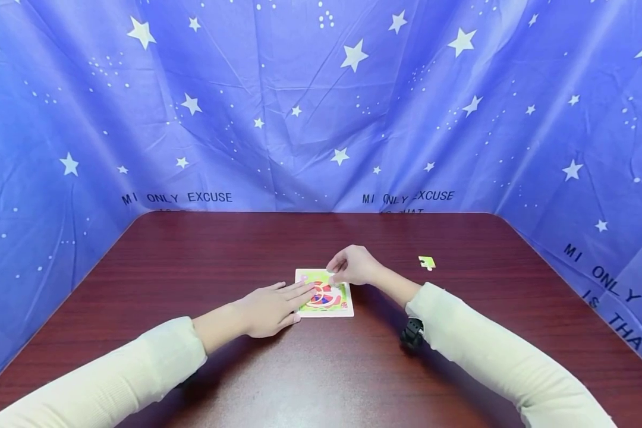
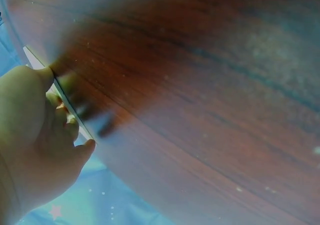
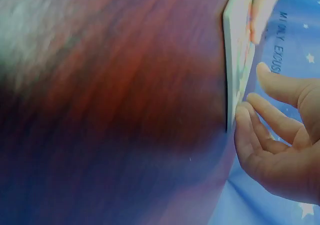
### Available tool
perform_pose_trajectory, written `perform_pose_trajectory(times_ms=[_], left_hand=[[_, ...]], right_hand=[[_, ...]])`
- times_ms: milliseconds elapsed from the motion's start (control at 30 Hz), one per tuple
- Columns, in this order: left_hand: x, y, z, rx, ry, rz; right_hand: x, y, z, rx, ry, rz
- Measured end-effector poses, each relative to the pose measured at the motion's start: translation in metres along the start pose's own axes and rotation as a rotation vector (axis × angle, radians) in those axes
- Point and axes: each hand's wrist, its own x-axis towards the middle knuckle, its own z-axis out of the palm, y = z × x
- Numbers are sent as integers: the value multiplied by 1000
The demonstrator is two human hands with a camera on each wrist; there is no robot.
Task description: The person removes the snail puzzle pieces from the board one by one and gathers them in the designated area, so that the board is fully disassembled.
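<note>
So there's a thin square jigsaw board with a white border and a green, red and blue picture [image 1: 331, 301] lying flat mid-table on the dark reddish-brown wood-grain table [image 1: 353, 362]. Taking 12 as the far side, the left hand [image 1: 271, 310] comes in from between 8 and 9 o'clock, fingers straight and slightly spread over the board, so that side of the picture is covered. The right hand [image 1: 357, 265] is at the board's 1-2 o'clock corner, fingers bent; honestly can't tell if it's pinching a piece, since the fingers block that corner. The right wrist view shows thumb and fingers apart, but the board is nearly edge-on, so no help. Left wrist view's blurry too, board just a sliver. A loose yellow-green jigsaw piece [image 1: 430, 261] sits well apart at 2-3 o'clock, too small to make out its print. Both pale sleeves [image 1: 134, 371] get cut off by the frame.
</note>
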Motion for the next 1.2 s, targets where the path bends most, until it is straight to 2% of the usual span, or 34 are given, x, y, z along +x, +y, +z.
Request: perform_pose_trajectory(times_ms=[167, 267, 533, 700, 867, 1033, 1200], left_hand=[[1, 0, -2, 9, -5, -5], [1, 0, -3, 7, -2, -5], [4, -1, -1, -1, -3, 0], [6, -1, -3, 20, 1, -7], [5, 1, -6, 29, -3, -9], [6, 2, -7, 16, 1, -1], [8, -1, -5, -3, 6, 24]], right_hand=[[1, -5, 8, -93, 41, -33], [2, -7, 10, -101, 62, -25], [10, -5, 12, -16, 37, 106], [15, -6, 9, 23, -16, 161], [18, -7, 6, 19, -69, 162], [18, -9, 5, -7, -68, 158], [18, -9, 7, 54, -51, 177]])
